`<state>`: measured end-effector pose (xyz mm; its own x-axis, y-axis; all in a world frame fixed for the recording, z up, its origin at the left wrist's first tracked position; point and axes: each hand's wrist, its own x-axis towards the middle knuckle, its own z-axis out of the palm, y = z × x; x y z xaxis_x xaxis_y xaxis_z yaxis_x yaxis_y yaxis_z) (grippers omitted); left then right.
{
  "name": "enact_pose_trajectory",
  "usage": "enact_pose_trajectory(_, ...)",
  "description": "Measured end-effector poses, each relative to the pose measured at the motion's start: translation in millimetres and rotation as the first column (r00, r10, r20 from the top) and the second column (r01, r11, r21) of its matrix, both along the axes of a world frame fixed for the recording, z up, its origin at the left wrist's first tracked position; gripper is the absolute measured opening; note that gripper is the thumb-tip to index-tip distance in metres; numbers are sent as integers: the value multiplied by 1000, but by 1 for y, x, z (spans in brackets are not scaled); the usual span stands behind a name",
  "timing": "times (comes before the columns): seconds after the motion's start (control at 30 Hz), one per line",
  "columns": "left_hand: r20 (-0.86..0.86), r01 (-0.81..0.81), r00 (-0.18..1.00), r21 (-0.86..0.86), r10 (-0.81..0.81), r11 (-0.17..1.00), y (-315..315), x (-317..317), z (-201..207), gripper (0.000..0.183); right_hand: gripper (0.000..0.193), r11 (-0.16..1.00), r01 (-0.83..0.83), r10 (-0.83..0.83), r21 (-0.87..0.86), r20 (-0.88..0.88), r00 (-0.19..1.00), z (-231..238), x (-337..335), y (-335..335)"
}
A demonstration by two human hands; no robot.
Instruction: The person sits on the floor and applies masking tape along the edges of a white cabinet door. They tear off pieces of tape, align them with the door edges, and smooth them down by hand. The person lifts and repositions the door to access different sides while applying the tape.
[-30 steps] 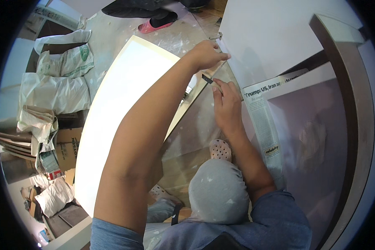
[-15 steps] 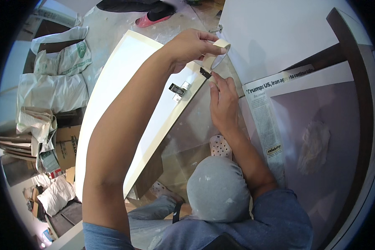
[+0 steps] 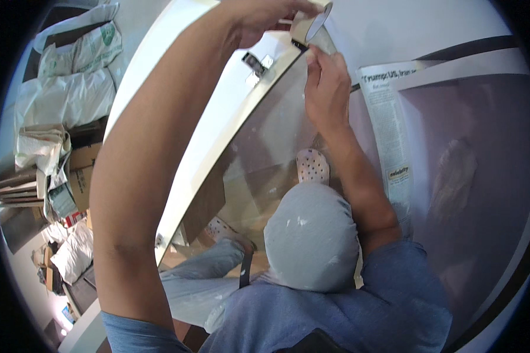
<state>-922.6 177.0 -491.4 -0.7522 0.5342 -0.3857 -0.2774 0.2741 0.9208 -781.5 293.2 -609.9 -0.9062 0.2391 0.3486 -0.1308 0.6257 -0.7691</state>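
My left hand (image 3: 259,22) reaches to the top of the view and grips a roll of cream masking tape (image 3: 302,26). Just below the roll, the fingers of my right hand (image 3: 330,88) are pinched together at the corner of a white panel (image 3: 224,120). Whatever lies between those fingertips is too small to make out. A cream strip runs along the panel's slanting edge. On the panel near that edge sits a metal hinge (image 3: 259,66), and a small black piece (image 3: 299,45) shows beside the roll.
To the right, newspaper (image 3: 388,126) lies along a purplish panel (image 3: 483,129) with a crumpled whitish wad (image 3: 455,176). White bags (image 3: 65,97) and stacked cardboard (image 3: 23,188) are at the left. A brown box (image 3: 203,203) stands below the white panel, near my shoes (image 3: 312,166).
The whole view has shifted, so both hands and the tape roll appear higher. A pink shoe at the top has left the view. My hands keep their grip beside the panel corner.
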Motion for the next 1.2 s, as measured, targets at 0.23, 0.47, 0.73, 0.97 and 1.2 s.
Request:
enact_pose_trajectory(0.23,-146,-122,984,-141,101,983,-11,31,9,23,27,1000,-14,14,-9,-16,1000,4,0,-12)
enact_pose_trajectory(0.47,-320,-229,936,-232,148,945,-15,85,29,21,28,999,6,-7,36,1,1000,0,-1,-9)
enact_pose_trajectory(0.73,-533,-295,834,-218,140,930,-19,108,15,25,25,999,2,0,48,-42,999,-2,0,-11)
enact_pose_trajectory(0.97,-491,-332,829,-47,268,942,-17,127,2,23,22,999,-9,11,45,-38,999,3,4,-13)
enact_pose_trajectory(1.2,-469,-369,836,-95,286,924,-15,152,23,26,21,990,-62,72,124,-78,994,-9,-1,-9)
